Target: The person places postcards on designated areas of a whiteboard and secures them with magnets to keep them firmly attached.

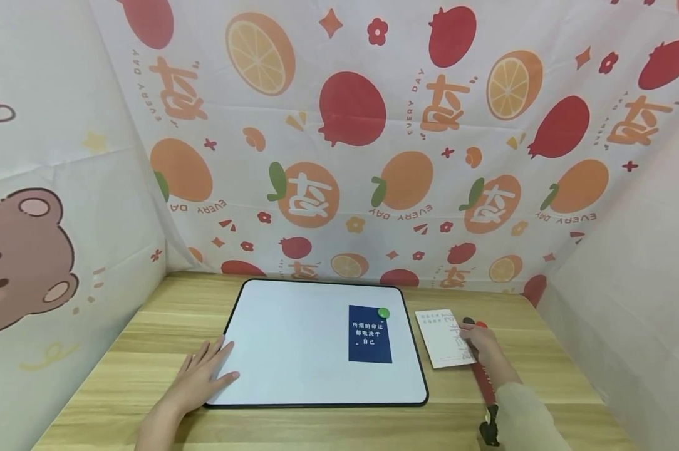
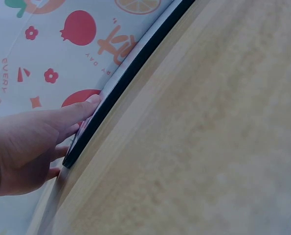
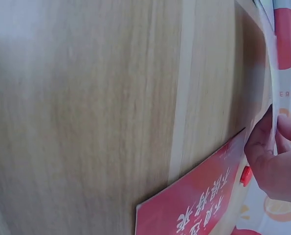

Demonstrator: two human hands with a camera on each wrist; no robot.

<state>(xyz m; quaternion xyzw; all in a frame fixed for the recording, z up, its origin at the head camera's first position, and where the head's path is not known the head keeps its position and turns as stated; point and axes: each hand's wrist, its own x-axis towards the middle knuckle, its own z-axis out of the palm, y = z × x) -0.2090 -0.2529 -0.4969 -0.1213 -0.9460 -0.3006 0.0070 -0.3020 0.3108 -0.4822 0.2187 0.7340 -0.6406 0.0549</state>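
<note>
My left hand [image 1: 198,379] rests on the left edge of a black-framed whiteboard [image 1: 289,344], fingers spread. In the left wrist view the thumb [image 2: 81,110] lies along the dark frame. On the board's right part sits a navy card [image 1: 368,344] with white lettering, a round green magnet [image 1: 383,312] at its top right corner. Beyond the board's right side, my right hand [image 1: 488,351] pinches the right edge of a white card [image 1: 443,341] with printed writing, lifted off the table. Partly covered by that hand and arm is a red card [image 3: 189,196] with white lettering.
Beside the right fingers lie a red magnet [image 1: 482,324] and a black one [image 1: 468,321]. A small black object [image 1: 489,432] shows by the right sleeve [image 1: 525,416]. Fruit-printed cloth [image 1: 351,188] hangs behind the wooden table [image 1: 131,351], with more cloth at both sides.
</note>
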